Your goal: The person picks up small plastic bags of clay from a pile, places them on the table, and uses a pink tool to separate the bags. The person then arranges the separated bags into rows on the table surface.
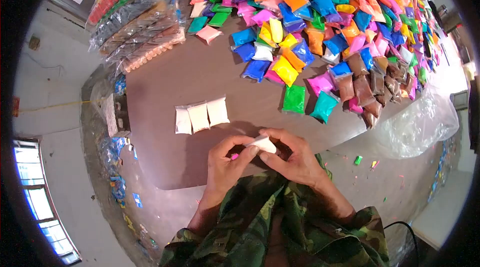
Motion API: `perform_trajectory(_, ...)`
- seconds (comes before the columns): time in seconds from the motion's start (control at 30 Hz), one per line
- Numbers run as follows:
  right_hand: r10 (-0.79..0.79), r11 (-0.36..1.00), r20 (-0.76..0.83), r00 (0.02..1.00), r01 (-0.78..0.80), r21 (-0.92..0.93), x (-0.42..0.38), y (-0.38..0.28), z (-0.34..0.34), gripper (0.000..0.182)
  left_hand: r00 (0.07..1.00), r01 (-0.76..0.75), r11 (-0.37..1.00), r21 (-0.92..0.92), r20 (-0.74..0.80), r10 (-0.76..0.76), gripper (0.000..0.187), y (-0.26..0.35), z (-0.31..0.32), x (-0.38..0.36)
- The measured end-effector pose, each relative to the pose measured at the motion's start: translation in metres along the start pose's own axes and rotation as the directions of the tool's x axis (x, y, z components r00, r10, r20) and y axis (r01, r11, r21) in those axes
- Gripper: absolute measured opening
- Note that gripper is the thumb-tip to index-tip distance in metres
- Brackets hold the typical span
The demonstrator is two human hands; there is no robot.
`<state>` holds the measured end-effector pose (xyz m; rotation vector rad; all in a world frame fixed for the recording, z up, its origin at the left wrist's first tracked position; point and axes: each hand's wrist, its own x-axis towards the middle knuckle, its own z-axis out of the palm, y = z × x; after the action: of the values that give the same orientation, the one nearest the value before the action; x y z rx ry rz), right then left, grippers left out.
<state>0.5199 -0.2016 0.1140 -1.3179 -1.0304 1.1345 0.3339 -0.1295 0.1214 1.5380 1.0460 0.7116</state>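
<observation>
Head view, lower centre of the frame: the small white piece (263, 143) is pinched between the left hand (223, 163) and the right hand (300, 162), both grasping it by thumb and fingertips, so the step looks like close 2-handed handling, and any next move calls for easing 1 grip while the other steadies it. Its long axis seems to slope gently from upper left to lower right, ends partly hidden by fingers, just below 3 pale packets (199, 116) on the brown table (200, 74).

way through: between pale packets (199, 116) and colored pile (335, 44) | in the way: green packet (294, 99), pile's near edge
</observation>
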Motion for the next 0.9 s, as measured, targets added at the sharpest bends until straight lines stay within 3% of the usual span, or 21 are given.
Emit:
perform_trajectory(0.17,-0.268,0.957,-0.039,0.963,0.262,-0.124,0.01,0.009,-0.001,0.016,0.999,-0.054,0.997,-0.061,-0.009,0.054,0.011,-0.005,0.008,0.002)
perform_trajectory(0.37,-0.418,0.878,-0.092,0.904,0.376,-0.298,0.014,0.015,0.002,0.011,0.992,-0.101,0.971,0.217,-0.058,0.116,0.01,0.006,0.013,0.003)
perform_trajectory(0.4,-0.418,0.882,-0.129,0.899,0.368,-0.293,0.013,0.014,0.003,0.01,0.98,-0.157,0.938,0.31,-0.066,0.186,0.01,0.008,0.016,0.003)
perform_trajectory(0.5,-0.398,0.888,-0.185,0.899,0.326,-0.324,0.009,0.015,0.004,0.01,0.986,-0.118,0.949,0.293,-0.081,0.148,0.011,0.01,0.023,0.004)
perform_trajectory(0.63,-0.389,0.91,-0.231,0.892,0.333,-0.247,0.009,0.016,0.001,0.012,0.986,0.134,0.981,-0.144,-0.082,-0.146,0.024,0.027,0.03,0.009)
perform_trajectory(0.67,-0.365,0.927,-0.232,0.902,0.327,-0.186,0.008,0.012,0.001,0.014,0.986,0.151,0.968,-0.202,-0.034,-0.161,0.027,0.029,0.028,0.008)
perform_trajectory(0.77,-0.293,0.954,-0.199,0.935,0.271,-0.127,0.006,0.014,0.001,0.015,0.995,0.081,0.991,-0.108,0.059,-0.075,0.023,0.001,0.02,0.007)
perform_trajectory(0.9,-0.379,0.922,-0.255,0.89,0.338,-0.191,0.008,0.015,0.007,0.015,1.0,-0.007,1.0,-0.007,0.0,0.007,0.022,0.005,0.021,0.003)
